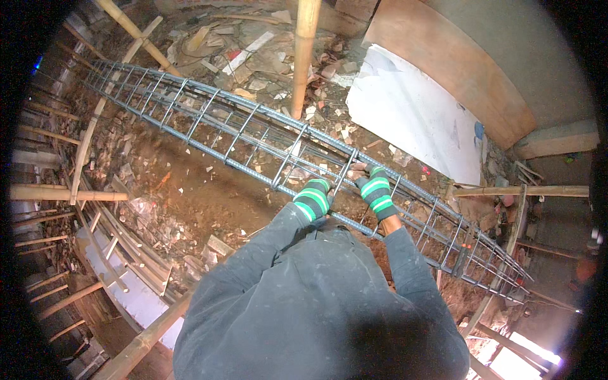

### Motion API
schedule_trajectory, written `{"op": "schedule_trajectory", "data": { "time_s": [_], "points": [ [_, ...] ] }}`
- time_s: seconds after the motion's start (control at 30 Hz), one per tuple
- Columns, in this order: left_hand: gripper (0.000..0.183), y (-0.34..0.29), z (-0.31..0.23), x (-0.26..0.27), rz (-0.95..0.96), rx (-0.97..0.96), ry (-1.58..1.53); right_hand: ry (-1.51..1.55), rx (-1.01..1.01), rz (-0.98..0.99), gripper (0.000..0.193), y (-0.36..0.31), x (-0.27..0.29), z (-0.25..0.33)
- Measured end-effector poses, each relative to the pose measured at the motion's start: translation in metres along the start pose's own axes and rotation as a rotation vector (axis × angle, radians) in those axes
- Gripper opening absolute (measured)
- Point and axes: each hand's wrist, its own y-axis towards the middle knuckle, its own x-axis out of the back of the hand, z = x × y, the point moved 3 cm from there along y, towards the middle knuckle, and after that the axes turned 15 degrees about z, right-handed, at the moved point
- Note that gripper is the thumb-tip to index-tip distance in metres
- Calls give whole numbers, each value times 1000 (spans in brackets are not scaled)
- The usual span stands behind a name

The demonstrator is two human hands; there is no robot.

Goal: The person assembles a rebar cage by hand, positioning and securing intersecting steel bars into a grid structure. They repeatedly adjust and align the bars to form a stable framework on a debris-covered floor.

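A long cage of steel bars (253,173) ran slantwise from the upper left of the frame to the lower right — probably heavy as a whole and stiff along its length; its ribbed metal looked unlikely to slip or break, and the long rods (209,151) between the rings (242,131) seemed the best hold. Near the centre, the left hand (318,195), in a striped glove (310,204), was at the lower rod; I could not tell whether it gripped. Just right of it, the right hand (373,185) had its fingers bent near the upper rod — their grip unclear. Beneath lay brown dirt (209,190), with a bamboo pole (69,193) at left, a bamboo post (304,57) at top centre and a white sheet (405,111) at upper right.
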Motion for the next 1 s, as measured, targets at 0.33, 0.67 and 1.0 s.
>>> {"op": "schedule_trajectory", "data": {
  "time_s": [0.33, 0.67, 1.0],
  "points": [
    [23, 5, -43, 76, 174, 62, 312, -729, 298, -108, 25, -34, -32, 14],
    [21, 139, -124, 77, 712, -274, 945, -1142, 129, -59, 30, -6, -33, 11],
    [20, 144, -225, 48, 526, -541, 1108, -1064, -47, -16, 31, -12, -30, 4]
  ]
}}
